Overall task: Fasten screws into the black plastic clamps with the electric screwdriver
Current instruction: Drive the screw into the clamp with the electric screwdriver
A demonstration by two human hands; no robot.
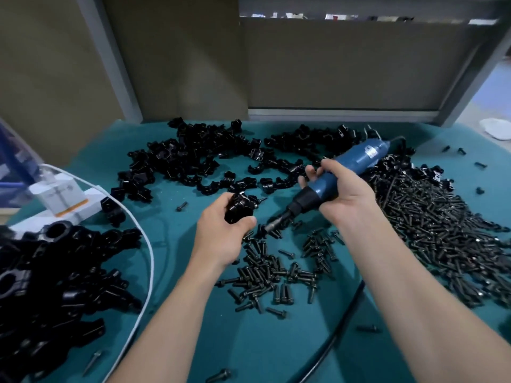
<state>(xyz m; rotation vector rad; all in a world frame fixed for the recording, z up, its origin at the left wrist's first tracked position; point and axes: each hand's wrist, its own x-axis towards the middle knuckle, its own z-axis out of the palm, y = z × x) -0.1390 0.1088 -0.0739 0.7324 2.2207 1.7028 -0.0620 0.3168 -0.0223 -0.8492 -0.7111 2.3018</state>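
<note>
above screws: left grip holds half-hidden clamp; right grip holds screwdriver, tip blurred.

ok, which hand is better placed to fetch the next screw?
Likely the right. The right hand grips the blue electric screwdriver, its bit tip down among the loose black screws. The left hand is occupied, gripping a black plastic clamp.

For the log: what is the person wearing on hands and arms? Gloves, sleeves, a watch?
Nothing shows. The left hand and right hand are bare, without gloves or rings. The left forearm and right forearm are uncovered down to the frame's edge: no sleeves, watch, wristband or markings in view.
</note>
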